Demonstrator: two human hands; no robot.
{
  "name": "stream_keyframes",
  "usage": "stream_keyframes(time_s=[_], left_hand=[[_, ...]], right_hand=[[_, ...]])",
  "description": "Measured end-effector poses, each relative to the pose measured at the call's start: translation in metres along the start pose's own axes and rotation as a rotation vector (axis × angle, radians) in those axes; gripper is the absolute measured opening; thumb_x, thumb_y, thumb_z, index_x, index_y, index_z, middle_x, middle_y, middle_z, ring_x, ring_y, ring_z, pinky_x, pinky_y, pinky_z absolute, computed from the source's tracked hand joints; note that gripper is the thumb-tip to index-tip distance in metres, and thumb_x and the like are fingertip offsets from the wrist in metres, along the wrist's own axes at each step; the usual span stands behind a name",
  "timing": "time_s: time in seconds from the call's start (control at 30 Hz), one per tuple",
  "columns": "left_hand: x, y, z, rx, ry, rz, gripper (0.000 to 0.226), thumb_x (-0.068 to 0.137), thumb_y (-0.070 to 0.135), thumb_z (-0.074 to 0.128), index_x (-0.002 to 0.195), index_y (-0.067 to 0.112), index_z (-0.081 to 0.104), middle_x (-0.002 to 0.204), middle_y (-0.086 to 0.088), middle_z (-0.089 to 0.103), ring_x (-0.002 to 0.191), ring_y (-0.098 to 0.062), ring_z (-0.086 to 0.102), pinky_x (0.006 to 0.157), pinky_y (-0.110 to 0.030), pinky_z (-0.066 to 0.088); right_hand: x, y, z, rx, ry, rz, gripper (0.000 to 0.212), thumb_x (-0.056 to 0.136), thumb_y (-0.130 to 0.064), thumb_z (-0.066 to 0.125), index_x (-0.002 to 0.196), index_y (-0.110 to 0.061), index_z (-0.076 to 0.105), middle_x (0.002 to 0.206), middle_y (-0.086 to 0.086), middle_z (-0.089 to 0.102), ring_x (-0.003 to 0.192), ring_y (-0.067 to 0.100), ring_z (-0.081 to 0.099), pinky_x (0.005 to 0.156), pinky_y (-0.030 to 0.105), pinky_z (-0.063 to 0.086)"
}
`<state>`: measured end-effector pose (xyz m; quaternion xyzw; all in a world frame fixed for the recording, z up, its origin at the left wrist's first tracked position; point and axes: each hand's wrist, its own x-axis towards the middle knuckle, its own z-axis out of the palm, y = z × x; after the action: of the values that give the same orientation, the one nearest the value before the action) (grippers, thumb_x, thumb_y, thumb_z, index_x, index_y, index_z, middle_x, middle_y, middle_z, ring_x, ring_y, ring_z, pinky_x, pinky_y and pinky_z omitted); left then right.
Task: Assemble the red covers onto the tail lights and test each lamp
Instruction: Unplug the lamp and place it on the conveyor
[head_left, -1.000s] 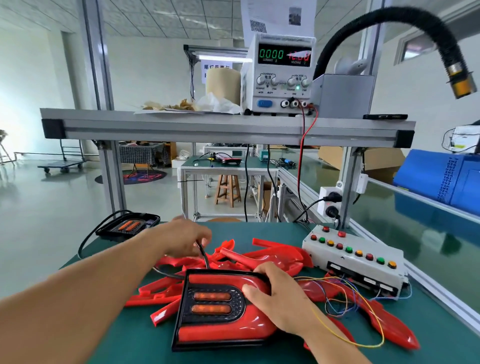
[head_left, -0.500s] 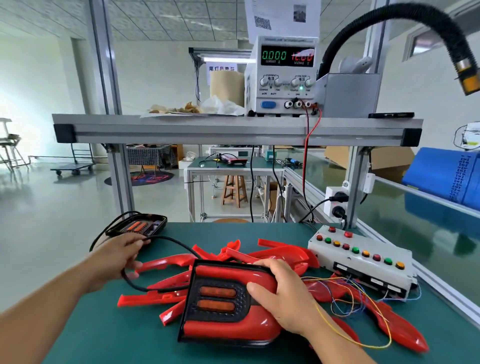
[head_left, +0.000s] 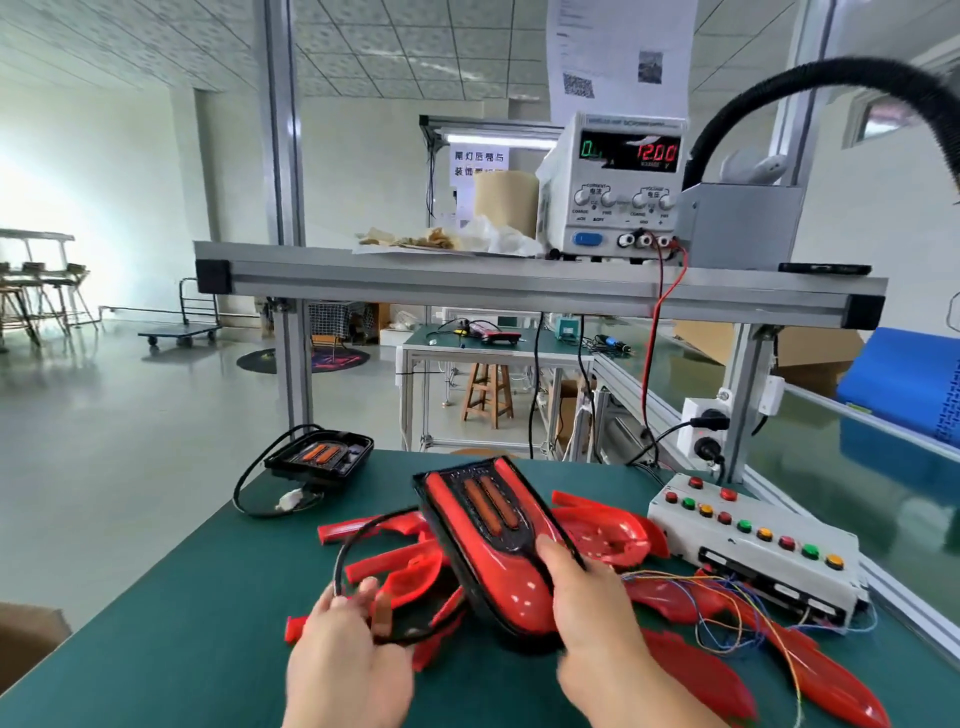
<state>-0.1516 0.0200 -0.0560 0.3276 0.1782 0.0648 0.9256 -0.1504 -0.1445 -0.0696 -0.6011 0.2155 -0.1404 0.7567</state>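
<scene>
We grip the covered tail light (head_left: 493, 540), tilted, in right hand (head_left: 597, 613); left hand (head_left: 343, 660) holds its black cable (head_left: 340, 556); loop could snag loose red covers (head_left: 602, 535), yanking lamp free

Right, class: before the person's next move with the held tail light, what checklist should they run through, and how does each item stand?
1. Red cover sits on the tail light: ok.
2. Right hand grips the tail light: ok.
3. Left hand holds the black cable: ok.
4. Power supply reads 12.00: ok.
5. That cable plugged into the test box: cannot tell.
</scene>
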Motion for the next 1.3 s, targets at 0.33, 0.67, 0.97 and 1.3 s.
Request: stream_keyframes(time_s=[0.33, 0.67, 0.97, 1.3], left_hand=[[-0.026, -0.031, 0.003, 0.436, -0.078, 0.061, 0.042, 0.087, 0.044, 0.065, 0.121, 0.020, 0.060, 0.104, -0.007, 0.071, 0.088, -0.024, 0.070, 0.082, -0.036, 0.054], [-0.021, 0.012, 0.021, 0.018, -0.416, -0.117, 0.032, 0.086, 0.018, 0.058, 0.115, 0.005, 0.064, 0.097, -0.019, 0.073, 0.073, -0.031, 0.073, 0.053, -0.045, 0.058], [-0.023, 0.050, 0.037, 0.004, -0.643, -0.257, 0.031, 0.074, 0.027, 0.060, 0.073, 0.002, 0.079, 0.094, -0.018, 0.074, 0.074, -0.028, 0.074, 0.071, -0.055, 0.053], [-0.019, 0.044, 0.024, 0.055, -0.666, -0.289, 0.037, 0.076, 0.025, 0.059, 0.100, 0.002, 0.075, 0.108, -0.021, 0.071, 0.082, -0.033, 0.073, 0.065, -0.053, 0.059]], right_hand=[[-0.052, 0.024, 0.036, -0.036, 0.150, 0.023, 0.035, 0.089, -0.034, 0.066, 0.108, -0.006, 0.066, 0.106, 0.017, 0.068, 0.100, 0.031, 0.065, 0.097, 0.042, 0.049], [-0.027, -0.005, -0.003, -0.047, 0.048, -0.024, 0.028, 0.100, -0.006, 0.046, 0.123, -0.013, 0.061, 0.092, 0.004, 0.063, 0.082, 0.016, 0.056, 0.076, 0.027, 0.043], [0.015, -0.028, 0.000, -0.872, -0.145, -0.536, 0.064, 0.100, -0.015, 0.043, 0.152, -0.042, 0.016, 0.125, -0.004, 0.035, 0.106, 0.009, 0.048, 0.100, 0.021, 0.036], [0.029, -0.062, -0.006, -0.752, 0.019, -0.727, 0.034, 0.099, -0.020, 0.051, 0.065, -0.019, 0.052, 0.054, -0.003, 0.053, 0.049, 0.005, 0.043, 0.056, 0.032, 0.039]])
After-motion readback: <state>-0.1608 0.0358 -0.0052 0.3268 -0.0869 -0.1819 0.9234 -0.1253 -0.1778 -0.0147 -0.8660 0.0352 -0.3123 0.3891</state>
